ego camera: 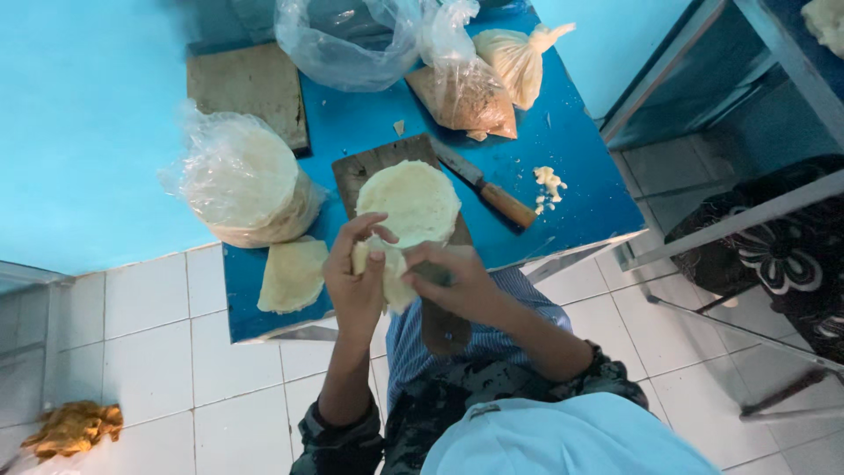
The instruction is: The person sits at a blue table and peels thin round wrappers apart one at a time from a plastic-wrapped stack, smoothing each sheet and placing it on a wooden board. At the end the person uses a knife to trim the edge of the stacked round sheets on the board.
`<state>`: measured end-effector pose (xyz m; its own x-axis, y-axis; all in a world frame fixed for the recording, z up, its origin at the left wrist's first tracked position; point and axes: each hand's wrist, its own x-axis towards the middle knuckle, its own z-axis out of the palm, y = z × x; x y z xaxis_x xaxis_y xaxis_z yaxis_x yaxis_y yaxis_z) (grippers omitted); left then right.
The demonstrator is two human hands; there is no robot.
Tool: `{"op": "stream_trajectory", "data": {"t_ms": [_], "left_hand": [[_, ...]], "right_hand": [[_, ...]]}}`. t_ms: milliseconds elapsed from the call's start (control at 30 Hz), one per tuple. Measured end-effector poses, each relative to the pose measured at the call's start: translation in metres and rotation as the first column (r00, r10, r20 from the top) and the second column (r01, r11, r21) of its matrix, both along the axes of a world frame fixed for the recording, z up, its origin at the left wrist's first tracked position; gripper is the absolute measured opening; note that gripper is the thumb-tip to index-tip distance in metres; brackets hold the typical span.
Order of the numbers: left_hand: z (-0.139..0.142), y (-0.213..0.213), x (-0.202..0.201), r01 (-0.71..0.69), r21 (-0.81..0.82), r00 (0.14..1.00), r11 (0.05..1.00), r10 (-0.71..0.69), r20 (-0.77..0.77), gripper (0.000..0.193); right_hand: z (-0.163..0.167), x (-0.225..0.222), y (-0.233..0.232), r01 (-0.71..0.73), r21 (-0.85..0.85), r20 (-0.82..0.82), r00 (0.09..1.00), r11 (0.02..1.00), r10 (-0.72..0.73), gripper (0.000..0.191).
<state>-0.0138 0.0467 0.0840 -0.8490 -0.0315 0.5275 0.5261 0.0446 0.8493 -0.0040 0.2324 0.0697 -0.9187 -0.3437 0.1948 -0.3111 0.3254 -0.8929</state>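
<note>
At frame centre, the left hand (354,280) and right hand (457,283) together gripped a folded pale dough piece (393,274), mid-shaping, above a round flatbread (411,202) on the wooden board (369,165).

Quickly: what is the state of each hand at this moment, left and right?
Left hand: fingers closed around a folded piece of pale dough.
Right hand: fingers closed on the same dough from the other side.

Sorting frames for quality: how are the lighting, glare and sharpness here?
Head view: even, soft light with faint shadows; mild glare on the clear plastic bags; the blue table looks saturated; the left hand and right hand are slightly soft; edges bend from a wide lens.
</note>
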Motion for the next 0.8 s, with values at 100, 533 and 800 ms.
{"op": "stream_trajectory", "data": {"t_ms": [100,533,800], "left_hand": [[-0.009,-0.001,-0.004,0.097,0.19,0.983,0.977,-0.124,0.139,0.029],[-0.054,-0.026,-0.002,0.294,0.521,0.831,0.801,-0.483,0.275,0.018],[-0.045,0.004,0.012,0.048,0.456,0.898,0.889,-0.238,0.37,0.017]], "right_hand": [[-0.013,-0.001,0.008,0.034,-0.271,0.087,0.996,0.962,-0.011,0.024],[0.001,-0.026,0.026,0.193,-0.563,0.106,0.981,0.804,-0.161,0.015],[0.018,0.017,-0.004,0.046,-0.237,-0.197,0.976,0.971,-0.095,0.037]]}}
